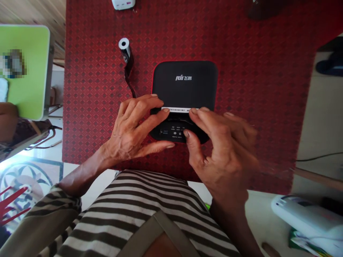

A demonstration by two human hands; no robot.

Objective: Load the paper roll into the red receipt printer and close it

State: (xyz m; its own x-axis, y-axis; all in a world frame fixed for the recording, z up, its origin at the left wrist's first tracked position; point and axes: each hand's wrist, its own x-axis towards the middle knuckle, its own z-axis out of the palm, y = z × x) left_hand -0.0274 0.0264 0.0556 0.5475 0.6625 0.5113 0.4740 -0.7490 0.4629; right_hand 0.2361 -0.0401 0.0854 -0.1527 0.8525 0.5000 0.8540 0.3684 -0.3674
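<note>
A black FEIE thermal printer (184, 84) with rounded corners lies on a red patterned tablecloth (93, 89), and a white paper strip (179, 110) runs across it above its button panel. My left hand (131, 128) spreads over the printer's left side, with fingertips on the strip's left part. My right hand (217, 153), slightly blurred, has its fingertips on the strip's right end and its thumb on the panel. Up and to the left, a white-cored roll (124, 48) trails a black film strip.
A white device (123, 3) sits at the cloth's far edge, with a dark object (265, 7) to its right. A green tabletop (29, 89) and a person's arm (8, 121) are at left. My striped shirt (134, 214) fills the bottom, beside a white machine (305, 217).
</note>
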